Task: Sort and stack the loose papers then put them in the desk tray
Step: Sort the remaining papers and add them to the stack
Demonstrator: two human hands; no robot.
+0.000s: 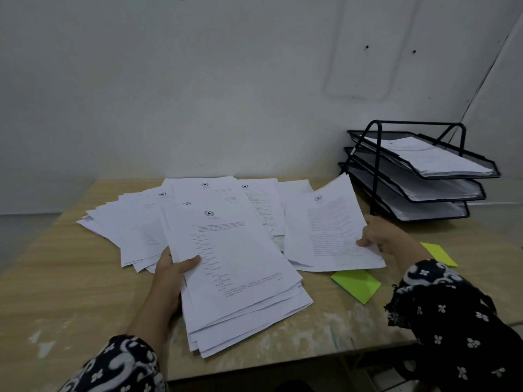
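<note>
My left hand (169,275) grips a thick, uneven stack of printed white papers (240,273) by its left edge, thumb on the top sheet, above the near part of the wooden desk (56,278). With thumb and fingers, my right hand (382,236) pinches the right edge of a single printed sheet (328,227), lifted and tilted. More loose papers (135,222) lie fanned across the desk behind the stack. At the back right stands a black three-tier mesh desk tray (376,171); all three tiers hold papers.
Two bright green sticky-note pads lie on the desk at right, one (358,284) below the lifted sheet and one (438,254) beside my right wrist. A grey wall runs close behind the desk. The desk's front edge is near my body.
</note>
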